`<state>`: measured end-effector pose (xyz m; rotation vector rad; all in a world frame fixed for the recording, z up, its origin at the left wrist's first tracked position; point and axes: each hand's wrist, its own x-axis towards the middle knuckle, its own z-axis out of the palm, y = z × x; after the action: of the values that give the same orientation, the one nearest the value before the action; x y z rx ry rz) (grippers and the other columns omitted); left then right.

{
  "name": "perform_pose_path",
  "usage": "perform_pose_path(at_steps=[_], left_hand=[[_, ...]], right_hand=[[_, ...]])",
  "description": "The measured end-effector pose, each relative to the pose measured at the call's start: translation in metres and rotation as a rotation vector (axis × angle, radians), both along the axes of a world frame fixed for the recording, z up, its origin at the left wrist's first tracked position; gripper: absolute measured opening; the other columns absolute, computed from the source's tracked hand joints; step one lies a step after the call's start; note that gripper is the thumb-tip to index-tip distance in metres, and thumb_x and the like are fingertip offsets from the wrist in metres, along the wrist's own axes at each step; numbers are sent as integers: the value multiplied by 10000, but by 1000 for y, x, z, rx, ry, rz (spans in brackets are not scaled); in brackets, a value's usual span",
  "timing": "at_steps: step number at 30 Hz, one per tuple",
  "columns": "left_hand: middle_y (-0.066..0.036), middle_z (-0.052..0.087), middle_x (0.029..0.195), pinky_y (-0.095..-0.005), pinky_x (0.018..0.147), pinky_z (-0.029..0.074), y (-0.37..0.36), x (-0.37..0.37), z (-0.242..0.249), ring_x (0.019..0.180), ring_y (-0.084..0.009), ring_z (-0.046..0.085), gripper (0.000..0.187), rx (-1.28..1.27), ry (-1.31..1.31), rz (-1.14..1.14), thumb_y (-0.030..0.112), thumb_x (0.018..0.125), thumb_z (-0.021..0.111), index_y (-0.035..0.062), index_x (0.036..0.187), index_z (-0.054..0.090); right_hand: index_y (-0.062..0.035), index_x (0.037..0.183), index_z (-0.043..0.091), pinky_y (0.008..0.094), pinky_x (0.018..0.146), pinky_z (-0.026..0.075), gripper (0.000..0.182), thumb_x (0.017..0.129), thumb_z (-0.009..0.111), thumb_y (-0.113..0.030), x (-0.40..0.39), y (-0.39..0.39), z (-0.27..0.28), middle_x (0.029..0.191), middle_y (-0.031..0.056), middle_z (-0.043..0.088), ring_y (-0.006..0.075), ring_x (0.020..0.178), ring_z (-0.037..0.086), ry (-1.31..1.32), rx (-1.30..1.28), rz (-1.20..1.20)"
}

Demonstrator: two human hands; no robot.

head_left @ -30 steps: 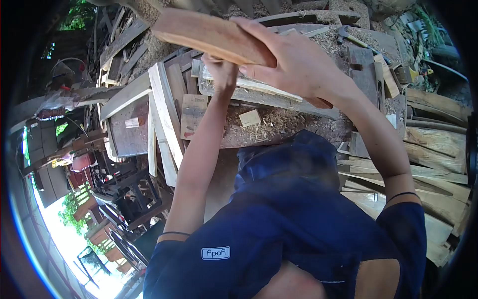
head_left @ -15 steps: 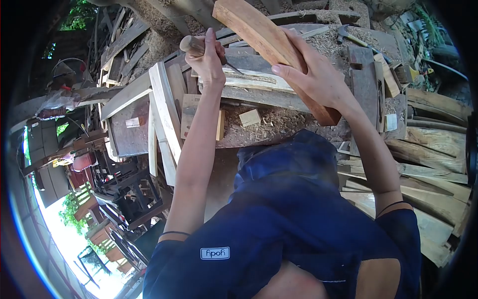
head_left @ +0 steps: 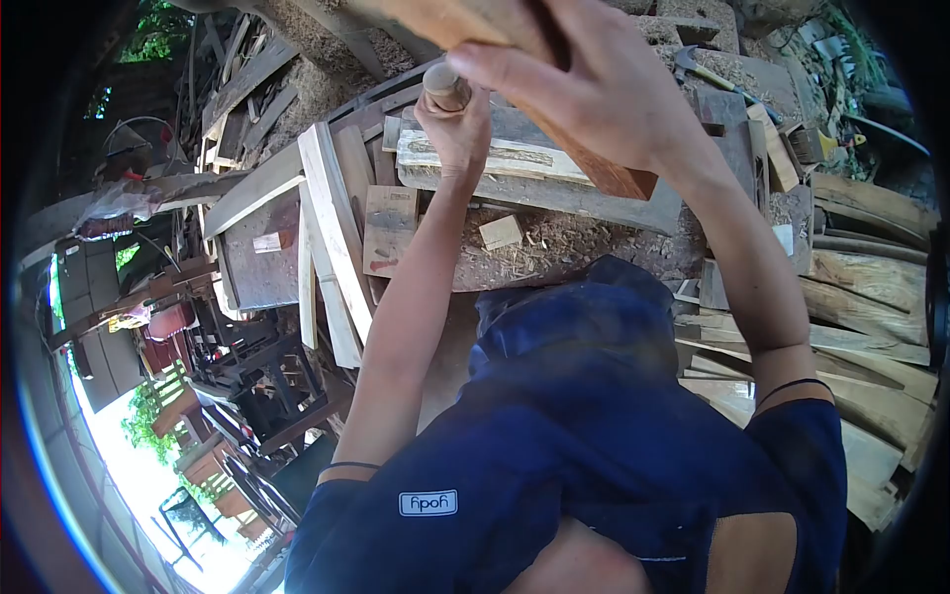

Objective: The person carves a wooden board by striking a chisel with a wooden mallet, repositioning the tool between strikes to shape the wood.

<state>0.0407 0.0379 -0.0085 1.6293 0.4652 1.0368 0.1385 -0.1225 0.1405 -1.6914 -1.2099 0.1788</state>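
- At the top of the view, our right hand [head_left: 584, 89] is clenched around a thick wooden billet [head_left: 612, 175]. The billet slants from the upper edge of the frame down toward the bench [head_left: 564, 259].
- We judge the billet to be stiff, dense and fairly heavy. Its dry, sawn faces should not slip. We hold it near mid-length, with the fingers wrapped over the top face.
- Just left of it, our left hand [head_left: 457, 134] is closed around a chisel handle [head_left: 445, 87]. The handle is round turned wood, and its butt end shows above the fist.
- We cannot see the blade, which is hidden below the hand. We take the handle to be light and rigid, and best gripped low so that the butt stays exposed.
- Beneath both hands lies a pale plank [head_left: 515, 158], flat across the bench and amid sawdust and shavings.
- A small offcut [head_left: 501, 232] lies loose on the bench, near our left forearm.
- A hammer [head_left: 705, 71] rests at the far right of the bench, well apart from both hands.
- Loose boards [head_left: 332, 223] overhang the bench on the left, and stacked planks [head_left: 871, 327] crowd the right side.
- We judge that the shavings and the offcut could shift under the plank.
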Motion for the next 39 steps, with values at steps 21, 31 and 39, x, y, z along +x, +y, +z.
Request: perform_pose_path(at_steps=[21,31,39], left_hand=[[-21,554,623,-261,472,444,60,-30,10,498,-118,529,226,-571,-281,311,141,915,690,91,802,500],[-24,538,613,-277,489,438,-13,2,33,509,-114,501,225,-304,-103,-31,159,900,726,64,801,547],[-17,545,597,-256,448,398,-23,9,27,481,-98,492,236,-261,-25,-1,176,906,727,60,782,563]], right_hand=[[-126,1499,330,455,911,509,833,843,643,-534,-10,-31,-70,1134,273,652,422,1037,656,256,-310,14],[-89,1486,348,459,966,472,859,848,641,-585,-12,-57,-88,1213,263,629,423,1128,619,293,-322,-95],[-75,1483,355,455,980,468,856,849,646,-571,-12,-56,-91,1256,270,608,417,1147,611,293,-324,-81]])
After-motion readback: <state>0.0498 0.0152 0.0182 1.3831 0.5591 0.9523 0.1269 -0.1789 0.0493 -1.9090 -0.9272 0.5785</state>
